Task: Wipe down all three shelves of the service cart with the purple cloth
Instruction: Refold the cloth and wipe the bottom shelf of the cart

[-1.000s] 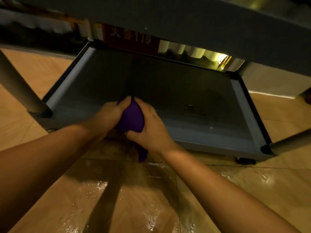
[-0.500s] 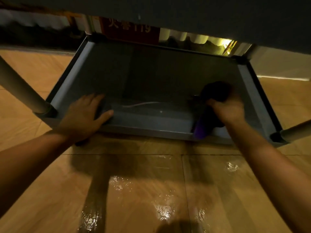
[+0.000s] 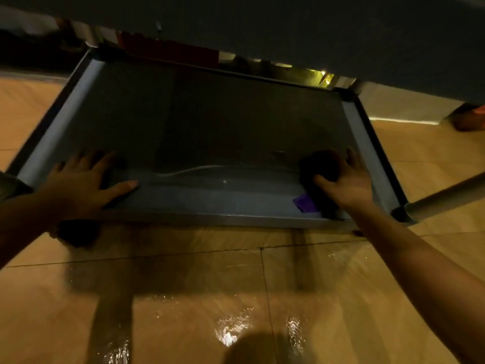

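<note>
The cart's bottom shelf [image 3: 210, 198] is a dark grey tray with a raised rim, low over the floor. My right hand [image 3: 349, 179] presses the bunched purple cloth [image 3: 319, 165] onto the shelf's near right corner; a purple corner of the cloth [image 3: 304, 203] lies over the front rim. A thin wet streak runs along the shelf floor left of the cloth. My left hand [image 3: 81, 182] rests flat, fingers spread, on the shelf's near left corner. The underside of the shelf above [image 3: 288, 24] fills the top of the view.
Metal cart legs stand at the near left [image 3: 10, 183] and near right [image 3: 443, 195]. A caster [image 3: 76, 232] sits under the left front corner. The glossy tan tiled floor [image 3: 210, 298] lies in front. A red sign [image 3: 170, 51] and a wall base are behind.
Both hands held the cloth at the front rim's middle. They parted: the right hand carried the cloth to the shelf's right corner, the left hand settled flat on the left corner.
</note>
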Available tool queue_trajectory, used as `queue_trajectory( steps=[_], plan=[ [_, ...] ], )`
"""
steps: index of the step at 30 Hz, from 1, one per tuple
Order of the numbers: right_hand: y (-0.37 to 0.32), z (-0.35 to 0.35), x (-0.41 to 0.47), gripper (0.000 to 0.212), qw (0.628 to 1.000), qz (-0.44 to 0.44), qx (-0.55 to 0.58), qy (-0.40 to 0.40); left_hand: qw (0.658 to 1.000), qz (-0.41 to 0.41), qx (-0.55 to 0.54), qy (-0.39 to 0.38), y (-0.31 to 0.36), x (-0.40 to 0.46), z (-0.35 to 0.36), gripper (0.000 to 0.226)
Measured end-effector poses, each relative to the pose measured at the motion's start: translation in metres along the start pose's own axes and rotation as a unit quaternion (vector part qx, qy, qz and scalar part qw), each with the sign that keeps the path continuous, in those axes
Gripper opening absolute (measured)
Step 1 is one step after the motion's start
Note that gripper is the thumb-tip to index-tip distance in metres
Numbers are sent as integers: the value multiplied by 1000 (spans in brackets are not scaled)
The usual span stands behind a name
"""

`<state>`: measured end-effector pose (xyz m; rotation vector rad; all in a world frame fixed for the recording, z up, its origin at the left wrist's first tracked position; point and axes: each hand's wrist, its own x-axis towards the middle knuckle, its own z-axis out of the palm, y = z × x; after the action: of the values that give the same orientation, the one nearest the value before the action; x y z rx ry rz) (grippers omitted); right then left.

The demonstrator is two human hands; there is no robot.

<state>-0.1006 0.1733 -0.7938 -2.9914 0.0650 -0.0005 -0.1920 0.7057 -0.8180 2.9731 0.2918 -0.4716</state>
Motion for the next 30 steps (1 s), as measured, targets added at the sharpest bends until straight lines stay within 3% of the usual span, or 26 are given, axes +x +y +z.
queue_trajectory(
  steps=[2,4,7,12,14,17,21,24,27,30],
  plan=[
    [1,6,3,78,998,5,62,0,999,-21,-3,-27,-12,-2,6,136],
    [-18,13,5,63,981,72,178,16,1000,-17,-2,-13,-20,-3,13,133],
    [-75,25,13,40,958,150,234,64,999,-28,9,-11,-17,-2,19,128],
    [-222,50,-20,45,942,37,333,33,999,-29,23,-20,-12,-3,19,132],
    [-264,59,-39,50,942,-34,335,4,999,-27,12,-28,-8,-7,15,136],
    [-260,52,-30,53,951,-83,297,-26,996,-14,-50,-74,-18,-12,-10,138],
    [-191,31,25,45,972,0,227,63,997,46,44,-45,-37,-28,-14,134],
    [-171,35,41,43,966,78,237,68,997,40,52,-44,-31,-37,3,127],
    [-221,49,24,42,957,83,274,43,997,41,39,-44,-28,-37,5,130],
    [-308,65,-22,45,941,-3,338,-1,997,42,32,-61,-25,-38,0,141]
  ],
)
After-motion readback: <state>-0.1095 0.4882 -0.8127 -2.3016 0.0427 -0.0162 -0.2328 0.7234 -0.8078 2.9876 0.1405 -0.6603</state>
